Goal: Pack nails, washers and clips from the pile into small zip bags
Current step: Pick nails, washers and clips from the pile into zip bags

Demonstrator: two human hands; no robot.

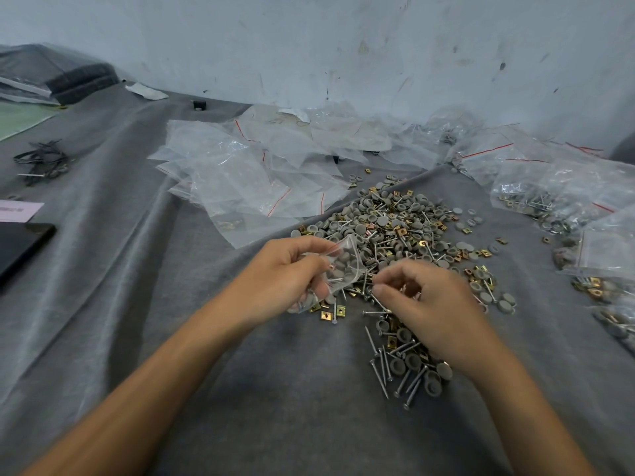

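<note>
A: Forearms first, two of them, bare, reaching over the grey cloth (292, 407) from the near edge. Left hand (285, 276) grips a small zip bag (347, 250), fingers curled round its lower half, red zip strip at the far end.

B: And it's partly loaded, with grey washers (339, 266) showing through the plastic. What about the right hand (429, 304)?

A: Thumb and forefinger are pinched on a nail (379, 301) just right of the bag, over the near edge of the pile (395, 228). Brass clips (324, 315) lie on the cloth right under the bag.

B: Where could this go wrong?

A: That mouth looks narrow, and only one hand is holding it. If the nail goes in crooked, my guess is it catches the lip or pokes through the thin film. The bag is tilted too, so what's inside could slide back out.

B: At least a drop lands on the pile, though then the count is off.

A: Right. Empty bags (240, 173) lie far left of the pile, filled bags (549, 197) far right.

B: Anything readable?

A: No brand. There are red zip lines on the bags and a faint scrawl on one far sheet. A white slip (17, 209) at the left edge has print on it, beside a dark screen (20, 249). Both the scrawl and the print are too blurred to read.
</note>
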